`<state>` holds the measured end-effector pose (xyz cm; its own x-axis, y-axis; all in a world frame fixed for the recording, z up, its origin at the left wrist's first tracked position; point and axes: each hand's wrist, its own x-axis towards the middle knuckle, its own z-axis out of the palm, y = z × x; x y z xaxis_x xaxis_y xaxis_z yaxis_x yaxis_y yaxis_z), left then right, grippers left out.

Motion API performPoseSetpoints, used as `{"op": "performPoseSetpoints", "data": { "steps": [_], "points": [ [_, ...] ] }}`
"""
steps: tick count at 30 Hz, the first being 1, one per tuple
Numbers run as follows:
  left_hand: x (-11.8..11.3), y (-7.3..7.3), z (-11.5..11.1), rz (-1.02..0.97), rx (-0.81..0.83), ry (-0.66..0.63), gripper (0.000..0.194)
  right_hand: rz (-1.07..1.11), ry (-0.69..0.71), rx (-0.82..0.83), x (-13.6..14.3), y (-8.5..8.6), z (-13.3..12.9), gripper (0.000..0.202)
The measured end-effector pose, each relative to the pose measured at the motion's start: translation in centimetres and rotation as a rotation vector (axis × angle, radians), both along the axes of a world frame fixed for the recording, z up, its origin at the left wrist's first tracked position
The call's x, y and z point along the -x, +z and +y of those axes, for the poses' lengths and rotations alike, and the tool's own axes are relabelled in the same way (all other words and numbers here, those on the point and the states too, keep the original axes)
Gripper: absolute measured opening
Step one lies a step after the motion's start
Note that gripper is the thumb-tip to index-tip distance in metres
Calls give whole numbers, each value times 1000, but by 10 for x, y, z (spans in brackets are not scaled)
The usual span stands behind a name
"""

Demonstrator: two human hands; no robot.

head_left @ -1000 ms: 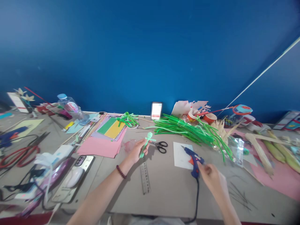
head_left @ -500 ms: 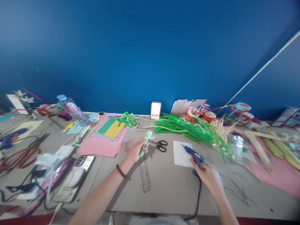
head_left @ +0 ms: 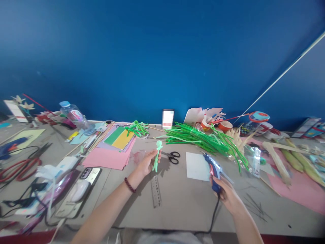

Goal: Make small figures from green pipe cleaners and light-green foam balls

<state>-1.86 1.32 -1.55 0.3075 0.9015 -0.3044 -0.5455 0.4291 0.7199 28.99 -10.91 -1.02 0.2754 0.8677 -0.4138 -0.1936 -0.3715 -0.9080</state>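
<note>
Between the fingers of my left hand [head_left: 148, 164] is a small light-green pipe-cleaner figure [head_left: 157, 156] with a round head, held upright over the table. My right hand [head_left: 226, 192] is wrapped round the handle of a blue hot glue gun [head_left: 213, 171]; its nozzle points up and left, over the right edge of a white sheet of paper [head_left: 196, 166]. Under my left hand lies a clear ruler [head_left: 156, 193]. Black-handled scissors [head_left: 174, 157] rest just right of the figure, their blades partly hidden behind my fingers.
Green pipe cleaners [head_left: 200, 137] lie in a heap at the back. Left of my hands are pink paper [head_left: 104, 159], a phone [head_left: 76, 200], red-handled scissors [head_left: 21, 169] and a water bottle [head_left: 76, 115]. The glue gun's cord [head_left: 214, 217] runs to the front edge. Corn husks [head_left: 276, 162] lie right.
My right hand has turned the glue gun so its nozzle points more upward and has shifted right, off the paper's middle. The figure has turned slightly in my left hand.
</note>
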Motion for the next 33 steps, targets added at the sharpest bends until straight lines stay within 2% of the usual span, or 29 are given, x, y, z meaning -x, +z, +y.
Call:
{"op": "performPoseSetpoints", "data": {
  "steps": [3,8,12,14,17,21,26,33],
  "points": [
    [-5,6,-3,-29,49,20,24,54,46,-82,5,6,3,32],
    [-18,12,-9,1,52,41,23,-92,43,-80,19,7,17,42],
    [-26,17,-12,-7,-1,59,25,-121,17,-274,35,8,29,39],
    [-28,18,-13,31,-47,93,26,-99,89,-326,43,12,34,35],
    [-29,17,-16,126,-94,172,29,-38,194,-368,58,21,39,30],
    [-27,10,-18,214,-147,244,33,-6,210,-397,77,27,43,27],
    [-24,3,-16,237,-198,254,34,-35,236,-331,90,17,43,33],
    [-25,1,-18,261,-124,274,29,-145,287,-377,100,6,34,44]
  ]
}}
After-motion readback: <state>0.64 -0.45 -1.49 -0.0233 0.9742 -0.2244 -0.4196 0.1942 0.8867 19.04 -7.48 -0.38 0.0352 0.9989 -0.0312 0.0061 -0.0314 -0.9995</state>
